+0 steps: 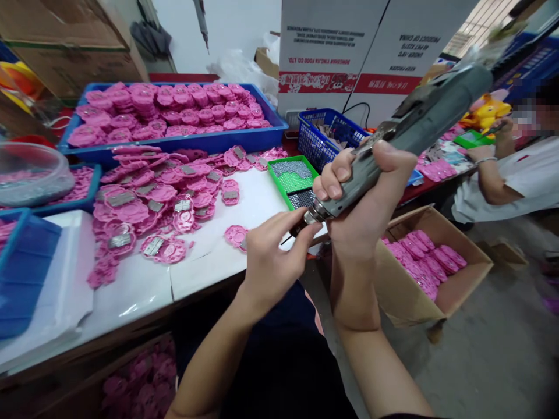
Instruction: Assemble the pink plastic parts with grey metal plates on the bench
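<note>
— Please, what do you wear on your body?
— On my front I have black cloth (288,378), and it looks plain. Above it in the view there is dark navy cloth (282,314); I cannot tell which garment it is.
— And what else?
— Beside my right forearm (384,372), only a small dark sleeve edge (408,416) is visible. This forearm and my left forearm (213,349) are bare and become narrower towards the wrists (244,305).
— And after the wrists?
— My left hand (271,259) and my right hand (367,224) are also bare, with slender fingers (334,191).
</note>
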